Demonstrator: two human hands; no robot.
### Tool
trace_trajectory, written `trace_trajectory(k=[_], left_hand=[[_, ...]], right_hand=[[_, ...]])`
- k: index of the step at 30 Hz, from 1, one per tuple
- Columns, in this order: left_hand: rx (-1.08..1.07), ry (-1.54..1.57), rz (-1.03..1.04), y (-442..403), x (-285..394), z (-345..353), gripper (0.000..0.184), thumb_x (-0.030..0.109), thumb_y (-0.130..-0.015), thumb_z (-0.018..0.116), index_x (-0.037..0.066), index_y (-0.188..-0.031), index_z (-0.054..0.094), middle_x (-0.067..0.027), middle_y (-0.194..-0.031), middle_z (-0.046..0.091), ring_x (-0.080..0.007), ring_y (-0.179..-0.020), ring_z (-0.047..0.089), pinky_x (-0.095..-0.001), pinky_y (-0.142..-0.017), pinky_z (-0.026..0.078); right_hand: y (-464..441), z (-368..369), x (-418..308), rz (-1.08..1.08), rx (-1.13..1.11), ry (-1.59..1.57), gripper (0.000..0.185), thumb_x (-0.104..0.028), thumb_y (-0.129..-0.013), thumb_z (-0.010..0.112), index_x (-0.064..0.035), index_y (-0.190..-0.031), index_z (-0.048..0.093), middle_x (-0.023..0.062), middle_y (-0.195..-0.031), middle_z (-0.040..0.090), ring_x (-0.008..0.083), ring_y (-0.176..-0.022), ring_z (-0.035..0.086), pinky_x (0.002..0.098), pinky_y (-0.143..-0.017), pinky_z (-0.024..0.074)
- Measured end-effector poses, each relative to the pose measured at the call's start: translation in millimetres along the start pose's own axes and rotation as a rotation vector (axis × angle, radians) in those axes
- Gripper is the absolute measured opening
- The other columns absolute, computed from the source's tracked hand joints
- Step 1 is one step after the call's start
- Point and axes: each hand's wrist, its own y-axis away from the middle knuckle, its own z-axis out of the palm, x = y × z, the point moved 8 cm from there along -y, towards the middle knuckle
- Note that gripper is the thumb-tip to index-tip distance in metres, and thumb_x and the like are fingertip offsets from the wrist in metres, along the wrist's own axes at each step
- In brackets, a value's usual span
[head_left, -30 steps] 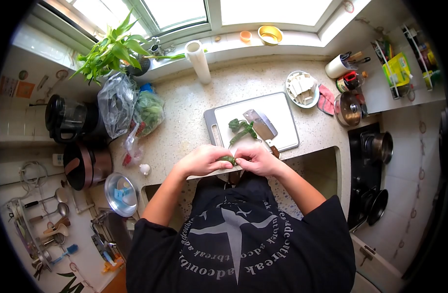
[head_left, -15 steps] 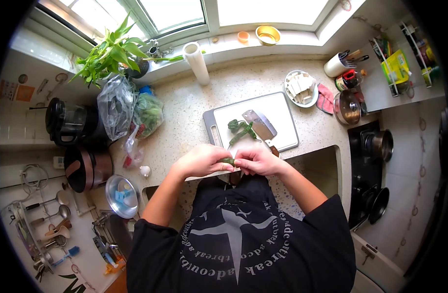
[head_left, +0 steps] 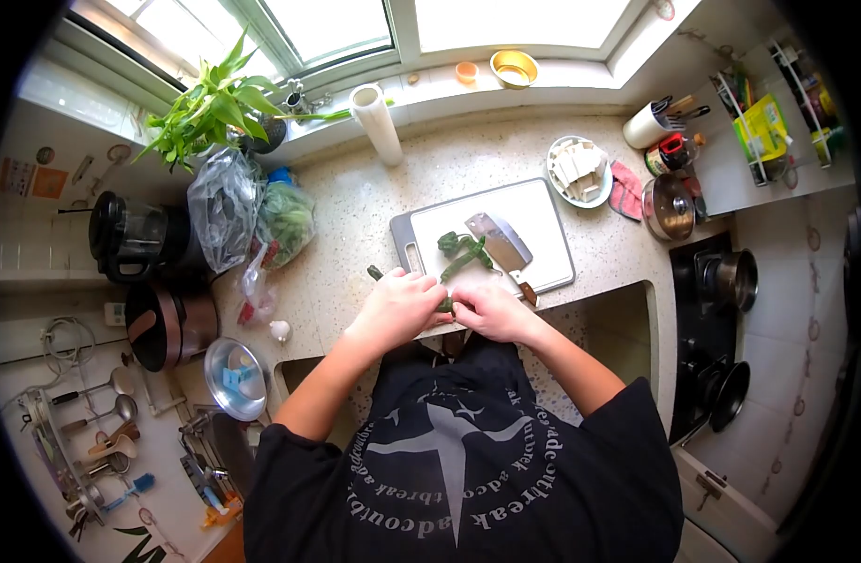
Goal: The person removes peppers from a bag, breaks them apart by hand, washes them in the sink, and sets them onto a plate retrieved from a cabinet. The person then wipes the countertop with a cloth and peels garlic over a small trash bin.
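Note:
My left hand (head_left: 399, 305) and my right hand (head_left: 496, 311) meet over the counter's front edge, fingers closed on a green pepper (head_left: 445, 305), mostly hidden by them. Another bit of green (head_left: 375, 272) shows past my left knuckles; whether it is held or lies on the counter I cannot tell. Just beyond my hands is the white cutting board (head_left: 533, 211) with a grey rim. Several green peppers (head_left: 464, 256) lie on it. To their right rests a cleaver (head_left: 502, 241), its wooden handle pointing towards me over the board's near edge.
Right of the board stand a bowl of white slices (head_left: 579, 171), a pink cloth (head_left: 624, 190) and a lidded pot (head_left: 668, 206). Plastic bags with greens (head_left: 286, 220) and a garlic bulb (head_left: 279, 329) are on the left. A paper roll (head_left: 378, 127) stands near the window.
My left hand has turned over the pepper, covering more of it. A bit of green now shows beyond its knuckles. The board, peppers and cleaver have stayed put.

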Motion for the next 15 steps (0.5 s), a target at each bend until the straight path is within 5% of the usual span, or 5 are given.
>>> trace_trajectory(k=[10,13,15], left_hand=[[0.055,-0.162,-0.262,-6,-2,30,0.031,0.04,-0.08,0.075,0.013,-0.088,0.062,-0.0025,-0.078,0.059,-0.0212,-0.076,0.063,-0.0359,-0.071,0.047],[0.065,-0.076,-0.261,-8,-8,36,0.031,0.04,-0.082,0.075,0.013,-0.091,0.064,-0.0031,-0.08,0.06,-0.0219,-0.078,0.063,-0.0365,-0.072,0.047],[0.056,0.057,-0.146,-9,-13,28,0.032,0.041,-0.083,0.074,0.012,-0.091,0.063,-0.0038,-0.082,0.062,-0.0228,-0.079,0.065,-0.0369,-0.072,0.048]], right_hand=[[2,-5,18,0.033,0.353,0.227,0.018,-0.022,-0.088,0.062,-0.0053,-0.083,0.063,0.0166,-0.071,0.064,0.0377,-0.069,0.065,0.0483,-0.06,0.0506],[3,-11,19,-0.014,0.384,0.097,0.016,-0.02,-0.09,0.062,-0.0052,-0.084,0.064,0.017,-0.071,0.064,0.0375,-0.068,0.065,0.0464,-0.06,0.0504],[3,-11,27,0.004,0.198,-0.115,0.018,-0.02,-0.094,0.059,-0.0038,-0.092,0.065,0.0175,-0.08,0.066,0.0371,-0.075,0.066,0.0449,-0.065,0.0505]])
